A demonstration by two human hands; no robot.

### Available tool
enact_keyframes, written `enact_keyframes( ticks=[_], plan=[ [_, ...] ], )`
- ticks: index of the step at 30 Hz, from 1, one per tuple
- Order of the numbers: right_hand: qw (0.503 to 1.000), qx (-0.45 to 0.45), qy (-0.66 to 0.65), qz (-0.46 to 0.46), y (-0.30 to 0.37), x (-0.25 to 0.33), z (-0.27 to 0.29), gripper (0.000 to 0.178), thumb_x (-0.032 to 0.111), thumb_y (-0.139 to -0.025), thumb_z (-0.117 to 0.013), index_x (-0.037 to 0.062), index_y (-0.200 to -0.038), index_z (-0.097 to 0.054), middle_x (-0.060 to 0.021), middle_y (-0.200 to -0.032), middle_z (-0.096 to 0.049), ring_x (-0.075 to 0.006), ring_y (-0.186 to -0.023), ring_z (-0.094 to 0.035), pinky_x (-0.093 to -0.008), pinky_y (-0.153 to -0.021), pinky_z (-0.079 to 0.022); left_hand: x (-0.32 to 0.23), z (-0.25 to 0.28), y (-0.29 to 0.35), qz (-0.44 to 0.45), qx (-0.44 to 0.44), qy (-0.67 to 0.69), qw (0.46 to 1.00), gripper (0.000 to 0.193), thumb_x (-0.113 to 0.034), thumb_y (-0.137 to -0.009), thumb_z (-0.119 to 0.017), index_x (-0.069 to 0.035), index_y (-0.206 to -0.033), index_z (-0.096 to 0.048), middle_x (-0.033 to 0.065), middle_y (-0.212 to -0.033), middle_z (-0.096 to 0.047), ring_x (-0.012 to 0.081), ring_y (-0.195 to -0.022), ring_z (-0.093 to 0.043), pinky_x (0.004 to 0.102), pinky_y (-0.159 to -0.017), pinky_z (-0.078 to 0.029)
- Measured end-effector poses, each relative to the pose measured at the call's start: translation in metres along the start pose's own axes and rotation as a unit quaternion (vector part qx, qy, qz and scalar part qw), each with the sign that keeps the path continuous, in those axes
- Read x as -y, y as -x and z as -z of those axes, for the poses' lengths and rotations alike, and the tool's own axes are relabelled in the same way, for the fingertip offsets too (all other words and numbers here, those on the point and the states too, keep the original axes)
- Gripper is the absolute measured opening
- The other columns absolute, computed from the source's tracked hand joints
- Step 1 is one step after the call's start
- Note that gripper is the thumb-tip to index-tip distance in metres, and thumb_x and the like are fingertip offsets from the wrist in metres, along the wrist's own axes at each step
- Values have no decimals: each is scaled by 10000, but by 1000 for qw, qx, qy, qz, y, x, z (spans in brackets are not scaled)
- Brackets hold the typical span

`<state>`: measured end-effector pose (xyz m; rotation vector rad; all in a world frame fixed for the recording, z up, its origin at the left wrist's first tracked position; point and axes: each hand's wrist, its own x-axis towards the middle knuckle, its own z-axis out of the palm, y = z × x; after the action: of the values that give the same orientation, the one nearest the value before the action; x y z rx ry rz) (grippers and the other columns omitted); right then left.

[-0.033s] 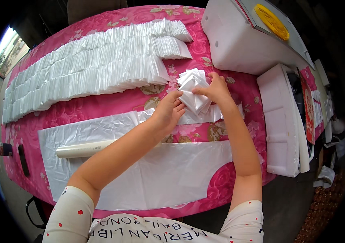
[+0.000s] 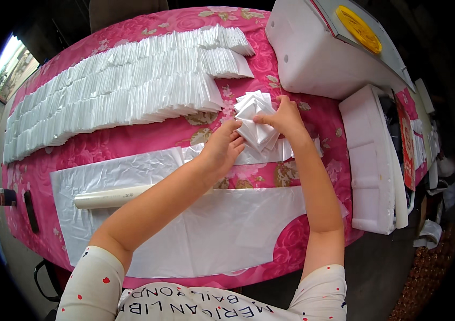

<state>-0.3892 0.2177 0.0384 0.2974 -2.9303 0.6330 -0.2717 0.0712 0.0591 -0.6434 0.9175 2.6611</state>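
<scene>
A small pile of folded white plastic bags (image 2: 257,132) lies at the middle right of the table, its pieces turned at differing angles. My left hand (image 2: 223,148) grips the pile's left edge, thumb on top and the other fingers at its side. From the right, my right hand (image 2: 285,120) pinches the top piece, with its thumb laid across it; some of its fingertips are hidden behind the pile. Flat under and in front of the pile spreads thin white plastic film (image 2: 227,230). A pale plastic tube (image 2: 107,198) rests on that film, partly covered by my left forearm.
Long rows of folded white plastic bags (image 2: 115,101) stand packed across the back left of the pink flowered tablecloth (image 2: 179,131). White foam boxes (image 2: 313,59) border the right side, with a yellow coil (image 2: 359,29) on top. A black phone-like object (image 2: 31,212) lies far left.
</scene>
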Motion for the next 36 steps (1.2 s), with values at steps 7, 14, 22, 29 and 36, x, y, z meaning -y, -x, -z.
enact_keyframes(
  ticks=[7,14,22,29,36],
  plan=[
    [886,326,-298,-141,-12,15,24,648,269,-569,-830,-28,-1082,-568,-129,-948,-626,-214,-839,-612,-332,-706,-490,1,7,-6,2,33,15,999,620,-240,-815,-580,33,-1291,-292,144,-1303,-365,258,-1263,-331,366,-1082,-223],
    [833,294,-461,-85,59,56,71,465,178,-654,-786,-3,-1039,-598,-75,-938,-634,-156,-832,-604,-304,-749,-475,4,23,55,-219,-23,-300,928,813,-199,-784,-676,36,-1367,-161,154,-1310,-369,239,-1231,-365,357,-1006,-328],
    [759,268,-592,-36,234,119,30,478,99,-659,-776,37,-1081,-559,-60,-1085,-578,-176,-1004,-548,-315,-838,-449,46,111,184,-329,32,-326,886,803,-161,-718,-749,-26,-1343,-264,132,-1239,-457,234,-1124,-477,347,-929,-397],
    [916,148,-274,251,280,122,-14,768,119,-526,-796,78,-1218,-465,-119,-1267,-441,-311,-1177,-402,-395,-989,-335,61,170,213,-447,-56,-605,656,960,-372,-637,-796,-3,-1343,-260,201,-1321,-360,336,-1210,-376,427,-983,-323],
    [890,154,-323,281,285,144,-8,783,157,-572,-783,55,-1256,-413,-118,-1256,-454,-321,-1177,-409,-411,-993,-326,50,182,206,-537,60,-549,638,924,-302,-533,-856,-44,-1232,-310,184,-1224,-453,366,-1142,-428,459,-991,-313]
  ],
)
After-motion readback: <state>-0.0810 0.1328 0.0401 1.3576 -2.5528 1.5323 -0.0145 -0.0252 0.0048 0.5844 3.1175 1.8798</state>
